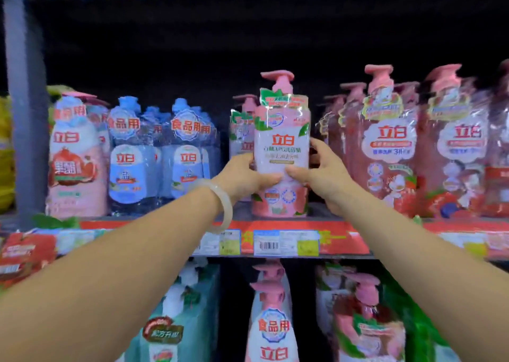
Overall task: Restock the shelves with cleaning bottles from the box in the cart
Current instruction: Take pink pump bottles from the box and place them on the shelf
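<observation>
A pink pump bottle [281,130] with a white and pink label stands upright at the front of the middle shelf [344,237]. My left hand [245,178], with a pale bangle on its wrist, grips the bottle's left side with the thumb across the front. My right hand [322,174] holds its right side, thumb on the front and fingers behind. Another bottle of the same kind [241,130] stands just behind it to the left.
Blue bottle packs [162,152] and a pink pomegranate bottle [75,155] fill the shelf to the left. Red-pink pump bottle packs [391,146] stand to the right. A grey upright post [26,100] is at the far left. More bottles [271,315] sit on the shelf below.
</observation>
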The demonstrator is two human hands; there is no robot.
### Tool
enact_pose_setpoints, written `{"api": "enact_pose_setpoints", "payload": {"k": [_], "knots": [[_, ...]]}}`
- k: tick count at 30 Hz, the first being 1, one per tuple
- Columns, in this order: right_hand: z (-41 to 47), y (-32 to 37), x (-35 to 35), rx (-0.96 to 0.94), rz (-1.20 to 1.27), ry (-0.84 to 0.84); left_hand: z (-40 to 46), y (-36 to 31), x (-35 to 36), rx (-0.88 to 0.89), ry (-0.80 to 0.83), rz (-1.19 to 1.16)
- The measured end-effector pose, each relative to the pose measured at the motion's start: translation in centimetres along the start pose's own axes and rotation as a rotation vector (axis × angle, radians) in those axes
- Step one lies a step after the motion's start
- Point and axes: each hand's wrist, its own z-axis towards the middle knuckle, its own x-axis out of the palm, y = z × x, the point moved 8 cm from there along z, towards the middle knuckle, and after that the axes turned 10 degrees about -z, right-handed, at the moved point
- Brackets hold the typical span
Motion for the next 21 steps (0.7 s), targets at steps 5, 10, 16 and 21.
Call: {"api": "enact_pose_setpoints", "payload": {"k": [5, 10, 16, 21], "knots": [[0.5, -2.2, -0.7, 0.017, -0.212, -0.067, 1.8, 1.3, 1.6, 0.045, 0.050, 0.098], [0.9, -4.0, -0.1, 0.166, -0.262, 0.069, 2.8, 1.9, 2.4, 0.056, 0.089, 0.125], [1.3, -4.6, -0.1, 0.221, -0.367, 0.044, 2.7, 3.5, 2.5, 0.012, 0.134, 0.423], [1.5, -5.1, -0.1, 0.255, -0.415, -0.009, 3.3, 4.0, 2.8, 0.000, 0.095, 0.528]]}}
